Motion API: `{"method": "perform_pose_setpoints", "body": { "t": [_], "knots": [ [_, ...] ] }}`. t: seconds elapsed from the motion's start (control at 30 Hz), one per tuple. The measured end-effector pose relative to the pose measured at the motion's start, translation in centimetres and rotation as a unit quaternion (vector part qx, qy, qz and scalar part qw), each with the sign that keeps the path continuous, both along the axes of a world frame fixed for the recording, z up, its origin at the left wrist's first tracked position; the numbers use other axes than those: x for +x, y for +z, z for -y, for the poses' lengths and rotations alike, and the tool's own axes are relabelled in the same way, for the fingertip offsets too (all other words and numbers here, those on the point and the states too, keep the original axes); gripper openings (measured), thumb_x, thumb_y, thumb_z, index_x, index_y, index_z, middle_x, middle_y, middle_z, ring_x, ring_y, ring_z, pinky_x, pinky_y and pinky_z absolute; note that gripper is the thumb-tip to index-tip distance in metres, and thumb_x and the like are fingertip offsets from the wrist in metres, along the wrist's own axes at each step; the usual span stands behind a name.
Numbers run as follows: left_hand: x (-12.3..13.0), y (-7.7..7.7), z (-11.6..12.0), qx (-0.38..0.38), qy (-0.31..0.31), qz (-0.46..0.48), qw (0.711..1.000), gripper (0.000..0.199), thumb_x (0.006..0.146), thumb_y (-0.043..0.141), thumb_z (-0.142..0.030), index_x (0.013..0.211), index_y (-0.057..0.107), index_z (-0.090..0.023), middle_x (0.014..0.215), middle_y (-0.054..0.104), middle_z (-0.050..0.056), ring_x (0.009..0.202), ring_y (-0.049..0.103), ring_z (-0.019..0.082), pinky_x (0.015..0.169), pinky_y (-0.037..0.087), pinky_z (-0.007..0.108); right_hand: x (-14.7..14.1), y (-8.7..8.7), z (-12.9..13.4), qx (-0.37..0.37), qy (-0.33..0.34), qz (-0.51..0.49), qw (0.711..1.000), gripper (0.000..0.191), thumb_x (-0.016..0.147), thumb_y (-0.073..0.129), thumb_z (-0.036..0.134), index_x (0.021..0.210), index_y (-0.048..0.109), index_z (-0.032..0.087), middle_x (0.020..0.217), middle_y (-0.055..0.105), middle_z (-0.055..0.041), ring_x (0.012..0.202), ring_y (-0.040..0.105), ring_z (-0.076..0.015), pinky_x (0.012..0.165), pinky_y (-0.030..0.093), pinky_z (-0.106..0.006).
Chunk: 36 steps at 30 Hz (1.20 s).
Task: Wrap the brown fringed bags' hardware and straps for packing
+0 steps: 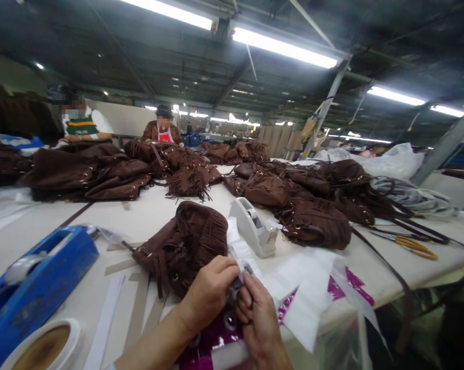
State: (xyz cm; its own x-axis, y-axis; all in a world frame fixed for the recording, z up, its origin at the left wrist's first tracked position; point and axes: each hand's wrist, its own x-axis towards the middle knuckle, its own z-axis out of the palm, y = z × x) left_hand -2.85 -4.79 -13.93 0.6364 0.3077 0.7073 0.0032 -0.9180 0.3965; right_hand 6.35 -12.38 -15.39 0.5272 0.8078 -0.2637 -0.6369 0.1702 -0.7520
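Both hands meet at the lower middle, at the top of a purple and clear plastic bag (220, 334). The fingers of my left hand (212, 288) are pinched on the bunched clear plastic. My right hand (258, 313) is closed on the same plastic from the right, thumb and forefinger together near its top. Just behind my left hand lies a brown fringed bag (185, 241). A grey tape dispenser (253, 226) stands beyond the hands. White sheets with purple-printed plastic (312, 282) lie to the right.
A blue tape dispenser (42, 282) and a white cup (47, 349) stand at the left. Piles of brown bags (278, 190) span the table. Yellow-handled scissors (414, 246) and long straps lie at the right. Two people (86, 123) work across the table.
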Motion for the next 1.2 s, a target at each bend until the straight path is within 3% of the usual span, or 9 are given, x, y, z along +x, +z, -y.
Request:
{"method": "perform_pose_setpoints", "body": {
  "t": [0.1, 0.3, 0.37, 0.5, 0.6, 0.77, 0.9, 1.03, 1.2],
  "knots": [
    [-0.1, 0.0, 0.2, 0.034, 0.010, -0.033, 0.999, 0.022, 0.092, 0.043, -0.012, 0.086, 0.063, -0.017, 0.092, 0.064, 0.009, 0.088, 0.056, 0.020, 0.077, 0.051, 0.030, -0.3, 0.0, -0.1, -0.006, -0.009, 0.022, 1.000, 0.064, 0.048, 0.085, 0.061, 0.054, 0.036, 0.020, 0.038, 0.030, 0.0135, 0.033, 0.022, -0.0003, 0.031, 0.017, -0.013],
    [-1.4, 1.3, 0.1, -0.262, 0.031, 0.057, 0.963, 0.025, 0.089, 0.035, -0.012, 0.078, 0.057, -0.018, 0.088, 0.064, 0.005, 0.081, 0.061, 0.016, 0.075, 0.050, 0.026, -0.1, 0.3, 0.4, 0.015, 0.038, 0.020, 0.999, 0.062, 0.049, 0.086, 0.060, 0.065, 0.041, 0.020, 0.041, 0.031, 0.0160, 0.034, 0.015, 0.0005, 0.032, 0.013, -0.012],
    [-2.2, 2.5, 0.4, -0.295, 0.067, 0.015, 0.953, 0.022, 0.088, 0.038, -0.014, 0.077, 0.057, -0.018, 0.087, 0.064, 0.005, 0.080, 0.060, 0.016, 0.073, 0.049, 0.026, 0.1, 0.5, 0.7, 0.011, 0.050, 0.031, 0.998, 0.064, 0.048, 0.086, 0.060, 0.065, 0.040, 0.020, 0.041, 0.031, 0.0159, 0.035, 0.015, 0.0009, 0.032, 0.012, -0.012],
    [-2.9, 4.8, 2.0, -0.205, 0.129, -0.145, 0.959, 0.027, 0.092, 0.041, -0.021, 0.088, 0.067, -0.018, 0.093, 0.066, 0.007, 0.088, 0.061, 0.021, 0.084, 0.047, 0.033, 0.2, 0.7, 1.4, -0.005, 0.076, 0.053, 0.996, 0.063, 0.047, 0.086, 0.062, 0.068, 0.046, 0.019, 0.041, 0.033, 0.0155, 0.033, 0.017, 0.0016, 0.032, 0.014, -0.012],
    [-2.3, 5.2, 3.4, -0.156, 0.131, -0.196, 0.959, 0.032, 0.094, 0.041, -0.022, 0.114, 0.065, -0.018, 0.112, 0.066, 0.010, 0.104, 0.059, 0.025, 0.094, 0.045, 0.040, 0.0, 0.4, 1.8, -0.018, 0.089, 0.051, 0.995, 0.066, 0.043, 0.085, 0.067, 0.072, 0.051, 0.018, 0.040, 0.037, 0.0147, 0.030, 0.020, 0.0013, 0.031, 0.013, -0.012],
    [-1.3, 2.6, 4.1, -0.139, 0.063, -0.173, 0.973, 0.045, 0.090, 0.044, -0.016, 0.135, 0.051, -0.013, 0.129, 0.061, 0.014, 0.120, 0.054, 0.025, 0.105, 0.042, 0.041, -0.1, -0.3, 2.8, 0.001, 0.090, 0.005, 0.996, 0.066, 0.042, 0.086, 0.066, 0.068, 0.051, 0.017, 0.042, 0.043, 0.0125, 0.029, 0.025, 0.0011, 0.031, 0.017, -0.012],
    [-1.3, 0.6, 3.8, -0.087, 0.070, -0.162, 0.980, 0.056, 0.084, 0.041, -0.007, 0.140, 0.044, -0.008, 0.139, 0.052, 0.020, 0.130, 0.048, 0.027, 0.108, 0.041, 0.044, -0.4, 0.6, 3.7, 0.023, 0.135, -0.019, 0.990, 0.072, 0.042, 0.076, 0.079, 0.063, 0.050, 0.016, 0.048, 0.051, 0.0081, 0.029, 0.024, 0.0028, 0.030, 0.016, -0.012],
    [-0.9, 0.0, 3.5, -0.041, 0.066, -0.181, 0.980, 0.059, 0.084, 0.045, -0.005, 0.142, 0.039, -0.010, 0.136, 0.055, 0.019, 0.126, 0.051, 0.026, 0.106, 0.045, 0.042, 0.0, 1.5, 4.7, 0.025, 0.217, 0.003, 0.976, 0.074, 0.051, 0.064, 0.087, 0.071, 0.055, 0.016, 0.046, 0.049, 0.0090, 0.029, 0.019, 0.0019, 0.030, 0.016, -0.013],
    [0.4, 0.4, 4.2, 0.069, 0.115, -0.236, 0.962, 0.040, 0.091, 0.045, -0.008, 0.130, 0.050, -0.013, 0.112, 0.066, 0.014, 0.102, 0.062, 0.025, 0.089, 0.055, 0.042, 1.6, 0.6, 6.1, 0.003, 0.300, 0.087, 0.950, 0.078, 0.064, 0.048, 0.090, 0.055, 0.055, 0.013, 0.036, 0.039, 0.0070, 0.029, 0.024, -0.0002, 0.033, 0.023, -0.015]
  ]
}}
